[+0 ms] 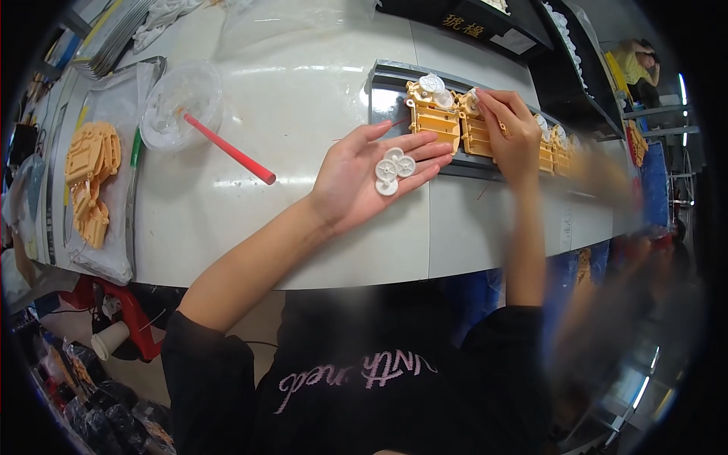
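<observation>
Left hand (364, 178) lies palm-up, flat, cradling white gears (393, 170); right hand (506, 135) pinches at a yellow housing (476, 135) on the grey tray (383, 102). Nearby: plastic cup (180, 106), red straw (227, 149).

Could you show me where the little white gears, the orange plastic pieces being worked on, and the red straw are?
white gears (393, 168), head view, middle of the cluster.
orange housing (434, 115), head view, its front face.
red straw (227, 149), head view, mid-length.

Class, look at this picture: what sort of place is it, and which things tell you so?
Probably a small-parts assembly bench: yellow plastic housings lined along a grey rail, white gears lying in the open left hand, and spare yellow parts in a tray.
</observation>
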### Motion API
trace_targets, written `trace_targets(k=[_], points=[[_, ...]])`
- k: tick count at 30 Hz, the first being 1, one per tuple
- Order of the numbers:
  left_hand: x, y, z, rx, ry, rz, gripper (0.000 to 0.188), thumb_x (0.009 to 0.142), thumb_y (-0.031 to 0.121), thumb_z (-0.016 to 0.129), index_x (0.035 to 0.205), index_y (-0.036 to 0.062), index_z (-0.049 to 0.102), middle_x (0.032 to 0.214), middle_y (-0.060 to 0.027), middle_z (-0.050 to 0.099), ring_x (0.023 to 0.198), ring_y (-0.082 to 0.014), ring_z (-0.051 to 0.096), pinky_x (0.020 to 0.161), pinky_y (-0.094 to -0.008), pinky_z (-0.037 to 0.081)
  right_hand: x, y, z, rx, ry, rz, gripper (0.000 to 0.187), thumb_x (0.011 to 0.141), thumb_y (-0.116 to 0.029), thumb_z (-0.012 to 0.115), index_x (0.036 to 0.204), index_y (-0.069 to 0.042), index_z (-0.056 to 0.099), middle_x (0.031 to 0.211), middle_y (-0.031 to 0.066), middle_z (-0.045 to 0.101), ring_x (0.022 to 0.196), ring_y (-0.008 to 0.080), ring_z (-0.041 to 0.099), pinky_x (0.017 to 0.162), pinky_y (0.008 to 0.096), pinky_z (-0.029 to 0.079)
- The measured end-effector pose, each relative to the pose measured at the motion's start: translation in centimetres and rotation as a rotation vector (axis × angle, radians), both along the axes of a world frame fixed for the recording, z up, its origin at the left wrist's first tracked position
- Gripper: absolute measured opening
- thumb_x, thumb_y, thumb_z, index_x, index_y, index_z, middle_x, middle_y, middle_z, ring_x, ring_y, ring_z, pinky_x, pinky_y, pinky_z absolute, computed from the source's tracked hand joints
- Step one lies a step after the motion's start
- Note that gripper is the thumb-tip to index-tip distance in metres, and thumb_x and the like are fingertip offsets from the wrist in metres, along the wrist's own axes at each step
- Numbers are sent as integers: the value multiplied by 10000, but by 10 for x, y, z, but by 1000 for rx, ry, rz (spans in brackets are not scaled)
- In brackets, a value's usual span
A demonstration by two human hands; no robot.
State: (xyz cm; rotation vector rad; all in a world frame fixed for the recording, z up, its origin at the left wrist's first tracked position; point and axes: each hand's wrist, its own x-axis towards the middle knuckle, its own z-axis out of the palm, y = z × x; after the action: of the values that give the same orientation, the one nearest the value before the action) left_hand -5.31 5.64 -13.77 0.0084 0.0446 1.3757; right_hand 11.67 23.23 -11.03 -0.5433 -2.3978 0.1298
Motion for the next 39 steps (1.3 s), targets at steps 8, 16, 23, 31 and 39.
trace_targets(k=[8, 16, 23, 31, 39], points=[[1, -1, 2, -9, -10, -14, 646, 955, 299, 327, 1380, -166, 185, 1419, -341, 275, 1352, -401, 286, 1153, -425, 234, 6, -4, 4, 47, -138, 13, 241, 839, 30, 610, 1063, -35, 670, 1009, 101, 633, 886, 212, 631, 754, 293, 523], [-2, -6, 1, -5, 12, -46, 635, 971, 338, 289, 1389, -136, 227, 1432, -269, 315, 1335, -328, 340, 1141, -401, 249, -3, -74, 29, -85, -75, 288, 347, 703, 39, 715, 1033, -61, 675, 1020, 104, 638, 920, 244, 624, 803, 337, 503], [7, -5, 0, 49, 117, -82, 597, 1008, 330, 247, 1416, -102, 198, 1415, -208, 364, 1301, -253, 391, 1117, -386, 278, -8, -98, 28, -112, -171, 273, 305, 677, -85, 759, 969, -46, 680, 901, 74, 624, 823, 252, 596, 708, 345, 494], [2, -7, 5, 15, -2, -66, 586, 1008, 323, 277, 1418, -87, 193, 1452, -232, 290, 1367, -290, 288, 1148, -392, 226, 20, -52, 34, -201, 45, 119, 232, 758, 48, 675, 972, -37, 704, 919, 89, 671, 833, 185, 652, 719, 284, 529], [5, -3, 1, 26, -21, -85, 592, 1005, 313, 277, 1427, -86, 163, 1485, -257, 217, 1399, -322, 222, 1157, -403, 203, 53, 28, -2, -114, 89, -197, 137, 830, -29, 667, 961, -9, 703, 931, 77, 683, 820, 155, 660, 728, 245, 535]])
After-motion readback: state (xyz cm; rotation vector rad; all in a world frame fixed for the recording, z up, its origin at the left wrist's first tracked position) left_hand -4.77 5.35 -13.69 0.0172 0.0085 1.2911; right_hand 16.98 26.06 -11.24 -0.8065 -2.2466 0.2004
